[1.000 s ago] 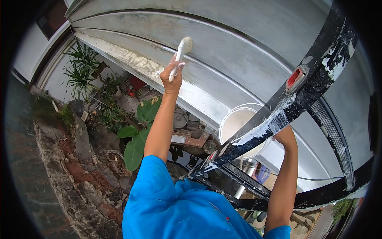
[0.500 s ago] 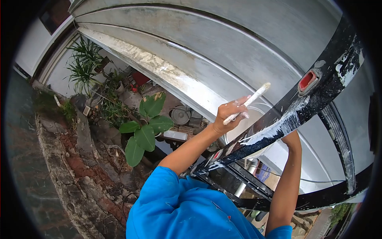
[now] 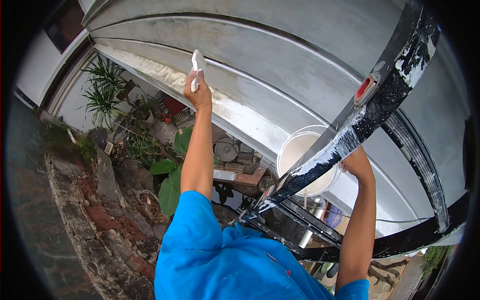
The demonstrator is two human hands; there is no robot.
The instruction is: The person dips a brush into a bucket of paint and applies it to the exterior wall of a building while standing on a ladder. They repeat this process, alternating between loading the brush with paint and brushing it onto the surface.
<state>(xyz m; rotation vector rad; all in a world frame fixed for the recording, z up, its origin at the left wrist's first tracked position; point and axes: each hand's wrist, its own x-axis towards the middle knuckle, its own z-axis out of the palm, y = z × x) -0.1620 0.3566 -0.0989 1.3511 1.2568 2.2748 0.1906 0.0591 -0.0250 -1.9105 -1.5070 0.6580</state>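
Note:
Stretched out to the upper left, my left hand (image 3: 200, 95) is closed around a white, paint-coated paintbrush (image 3: 198, 61). The brush points up, in front of the grey wall (image 3: 240, 55) and over a ledge (image 3: 245, 117). That ledge is bright white in its middle part and stained, rough beige farther left. On the right, a white bucket (image 3: 278, 159) of off-white paint sits behind the ladder's black rail. My right hand (image 3: 357, 164) grips the bucket's right rim, its fingers partly hidden by the rail.
A black ladder (image 3: 320, 170), smeared with white paint, crosses the right side close to me. Far below on the left are potted plants (image 3: 102, 90), a broad-leaved plant (image 3: 170, 192) and a rough stone wall edge (image 3: 95, 220). A pipe (image 3: 311, 225) runs beneath the ladder.
My left hand has swung from over the bucket up and left along the ledge, carrying the paintbrush. More of the bucket and of my right hand now shows.

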